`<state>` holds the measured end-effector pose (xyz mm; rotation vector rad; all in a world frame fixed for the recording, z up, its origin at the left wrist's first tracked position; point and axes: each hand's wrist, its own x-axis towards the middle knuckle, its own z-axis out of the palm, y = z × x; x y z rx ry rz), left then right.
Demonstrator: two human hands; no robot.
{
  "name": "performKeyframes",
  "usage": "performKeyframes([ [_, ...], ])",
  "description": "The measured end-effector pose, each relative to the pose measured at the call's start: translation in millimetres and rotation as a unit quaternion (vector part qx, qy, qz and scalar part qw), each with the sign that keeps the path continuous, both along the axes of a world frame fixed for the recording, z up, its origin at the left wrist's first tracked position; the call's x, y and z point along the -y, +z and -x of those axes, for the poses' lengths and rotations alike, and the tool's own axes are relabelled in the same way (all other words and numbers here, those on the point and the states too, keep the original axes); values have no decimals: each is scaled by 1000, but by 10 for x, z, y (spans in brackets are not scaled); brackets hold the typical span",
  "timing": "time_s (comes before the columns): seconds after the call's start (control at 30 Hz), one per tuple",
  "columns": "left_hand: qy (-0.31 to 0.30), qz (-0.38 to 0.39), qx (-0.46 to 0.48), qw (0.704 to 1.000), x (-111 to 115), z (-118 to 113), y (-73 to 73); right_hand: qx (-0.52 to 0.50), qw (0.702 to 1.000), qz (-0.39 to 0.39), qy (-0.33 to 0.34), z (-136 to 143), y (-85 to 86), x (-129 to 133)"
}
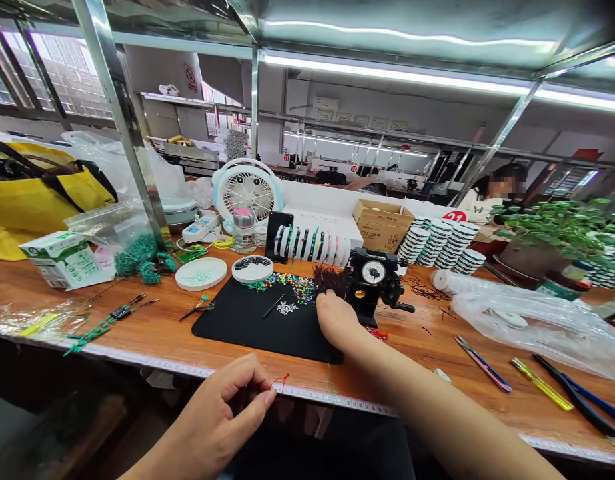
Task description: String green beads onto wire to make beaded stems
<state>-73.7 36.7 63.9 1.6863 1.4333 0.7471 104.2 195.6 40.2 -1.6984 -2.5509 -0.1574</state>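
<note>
Near the table's front edge, my left hand (237, 407) pinches a thin red cord (286, 380) between thumb and index finger. My right hand (333, 317) reaches over the right part of a black mat (237, 323), at a bunch of dark brown strands (330, 277); its fingertips are hidden. Colourful beads (297, 287) lie on the mat left of that hand, with small white beads (287, 308) and a thin dark rod (273, 306) nearby. Just right of the hand stands a black hand-cranked winder (372, 280). Behind are thread spools (312, 245) in a row.
Two white dishes (201, 274) stand at the mat's back left. Scissors (482, 362), a yellow tool (541, 384) and pliers (580, 397) lie at right. Further back are a fan (248, 193), a cardboard box (382, 227) and stacked spools (440, 243). A person sits beyond the plant.
</note>
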Motion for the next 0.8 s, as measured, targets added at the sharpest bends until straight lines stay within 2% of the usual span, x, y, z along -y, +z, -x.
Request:
performKeyframes([
  [0.13, -1, -12, -1, 1000, -45, 33, -35, 31, 999, -11, 26, -44, -5, -19],
  [0.23, -1, -11, -7, 1000, -80, 39, -12, 46, 997, -27, 64, -86, 34, 80],
  [0.43, 3, -11, -6, 1000, -179, 62, 134, 131, 969, -86, 192, -62, 128, 412],
  [0.53, 0, 8, 36, 999, -257, 53, 228, 118, 961, -81, 235, 6, 140, 461],
  [0.6, 10, 19, 56, 998, -321, 40, 289, 79, 969, -62, 226, 36, 131, 426],
  [0.7, 31, -13, 48, 998, -439, 19, 361, -3, 982, -1, 186, 0, 127, 343],
  [0.8, 40, -43, 37, 998, -565, -10, 400, -85, 983, 27, 158, -139, 223, 329],
])
